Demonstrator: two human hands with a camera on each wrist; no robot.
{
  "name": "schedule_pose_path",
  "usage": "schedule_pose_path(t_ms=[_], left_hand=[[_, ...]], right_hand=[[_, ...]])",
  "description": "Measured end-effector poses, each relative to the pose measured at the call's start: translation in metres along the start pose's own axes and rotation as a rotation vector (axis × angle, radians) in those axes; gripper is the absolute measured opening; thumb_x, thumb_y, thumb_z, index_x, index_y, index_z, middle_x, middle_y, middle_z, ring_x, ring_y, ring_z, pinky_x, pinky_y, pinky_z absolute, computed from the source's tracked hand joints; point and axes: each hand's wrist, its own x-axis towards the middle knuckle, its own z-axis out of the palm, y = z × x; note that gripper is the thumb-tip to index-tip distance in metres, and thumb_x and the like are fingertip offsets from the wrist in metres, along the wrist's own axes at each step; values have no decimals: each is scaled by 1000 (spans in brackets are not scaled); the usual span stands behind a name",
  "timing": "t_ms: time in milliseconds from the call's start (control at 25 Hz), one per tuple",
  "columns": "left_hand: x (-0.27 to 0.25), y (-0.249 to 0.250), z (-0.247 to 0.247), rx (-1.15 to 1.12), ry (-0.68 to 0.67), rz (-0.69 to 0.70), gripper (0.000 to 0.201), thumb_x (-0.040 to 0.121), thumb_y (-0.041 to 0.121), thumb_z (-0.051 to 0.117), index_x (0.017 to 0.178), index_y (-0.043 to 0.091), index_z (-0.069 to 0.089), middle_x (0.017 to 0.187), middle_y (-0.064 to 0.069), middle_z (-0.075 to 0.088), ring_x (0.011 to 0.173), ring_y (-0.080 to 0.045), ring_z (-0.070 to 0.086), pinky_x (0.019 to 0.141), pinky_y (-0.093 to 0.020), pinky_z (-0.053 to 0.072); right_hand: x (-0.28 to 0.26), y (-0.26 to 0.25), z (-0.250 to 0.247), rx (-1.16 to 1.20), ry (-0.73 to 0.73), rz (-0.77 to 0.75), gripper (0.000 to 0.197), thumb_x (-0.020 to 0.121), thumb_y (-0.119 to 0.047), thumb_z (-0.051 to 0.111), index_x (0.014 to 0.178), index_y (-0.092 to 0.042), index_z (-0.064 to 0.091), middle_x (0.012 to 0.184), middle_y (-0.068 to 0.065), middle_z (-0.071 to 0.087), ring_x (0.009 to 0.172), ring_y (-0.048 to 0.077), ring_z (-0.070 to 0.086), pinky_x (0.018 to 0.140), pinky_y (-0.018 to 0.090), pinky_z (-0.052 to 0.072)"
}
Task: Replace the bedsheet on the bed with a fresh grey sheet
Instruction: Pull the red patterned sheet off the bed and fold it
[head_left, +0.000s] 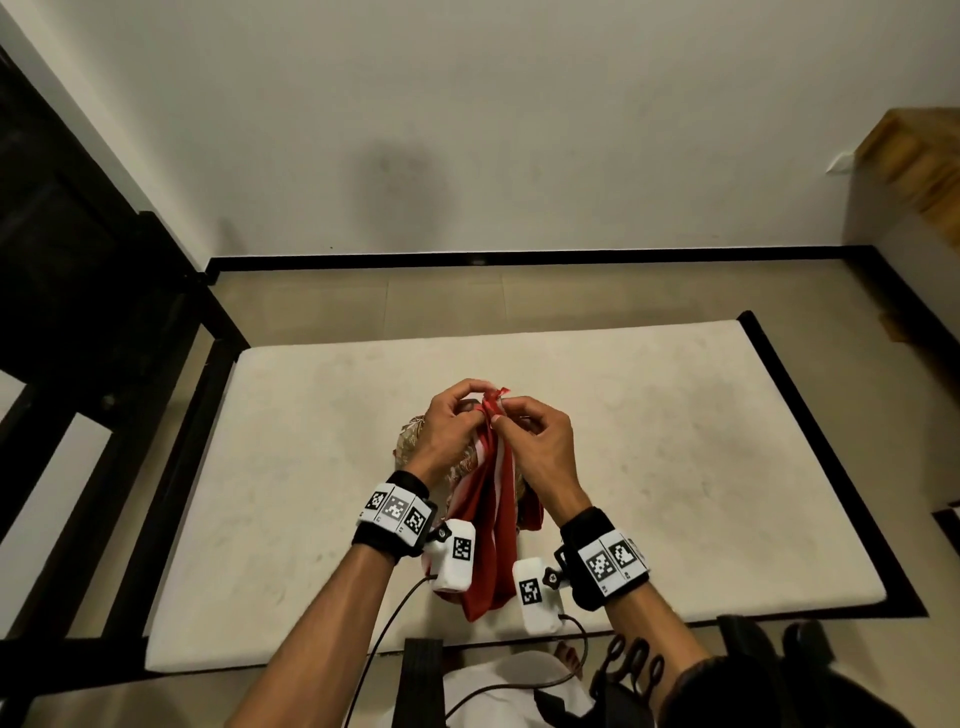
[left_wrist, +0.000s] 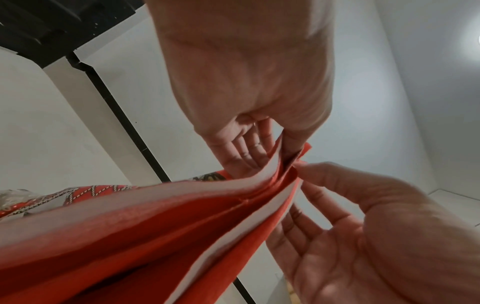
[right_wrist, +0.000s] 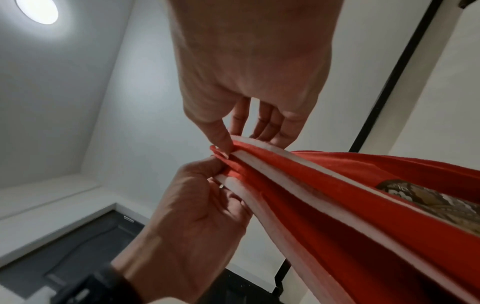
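Note:
A bunched red bedsheet with white stripes and a patterned part hangs above the middle of the bare cream mattress. My left hand pinches its top edge between thumb and fingers. Right beside it, my right hand pinches the same gathered edge. In the left wrist view the left hand nips the red and white folds of the sheet, and the right hand meets it from below. In the right wrist view the right hand grips the sheet opposite the left hand. No grey sheet is in view.
A black bed frame borders the mattress, with a tall black headboard on the left. A wooden cabinet stands at the far right by the white wall. Tiled floor lies beyond the bed. A dark door shows behind me.

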Motion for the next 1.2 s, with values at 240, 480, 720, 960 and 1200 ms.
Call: schedule_pose_path(t_ms=[240, 480, 720, 960, 1200], left_hand=[[1, 12, -3, 82, -2, -21, 30, 86, -11, 54, 93, 5, 78, 95, -13, 77, 89, -21, 74, 78, -29, 57], [12, 37, 5, -22, 204, 49, 15, 87, -3, 59, 88, 0, 74, 86, -17, 76, 75, -29, 72, 75, -40, 59], [27, 83, 5, -179, 247, 66, 17, 89, -3, 59, 91, 8, 72, 88, -19, 73, 74, -30, 67, 75, -44, 58], [43, 119, -6, -296, 310, 147, 15, 88, -3, 61, 99, -3, 72, 84, -16, 71, 66, -22, 66, 60, -33, 56], [57, 126, -61, -451, 560, 104, 17, 86, -5, 60, 87, 8, 71, 68, -3, 68, 60, -17, 63, 61, -30, 54]], right_hand=[[1, 1, 4, -202, 34, -120, 19, 88, -7, 75, 103, -17, 82, 97, -7, 78, 90, 5, 74, 84, 31, 63], [6, -5, -1, -221, -8, -54, 33, 81, -32, 81, 110, -27, 67, 96, -12, 74, 81, 7, 71, 72, 24, 61], [3, 18, 0, -422, 45, 99, 49, 70, -34, 75, 115, -32, 57, 98, -15, 72, 85, 6, 70, 76, 27, 58], [3, 43, -15, -605, 237, 183, 51, 70, -9, 71, 113, -27, 51, 90, -4, 71, 77, 21, 67, 76, 34, 58], [6, 77, -73, -729, 442, 397, 34, 69, -13, 69, 102, -22, 68, 88, 8, 75, 88, 37, 70, 75, 37, 55]])
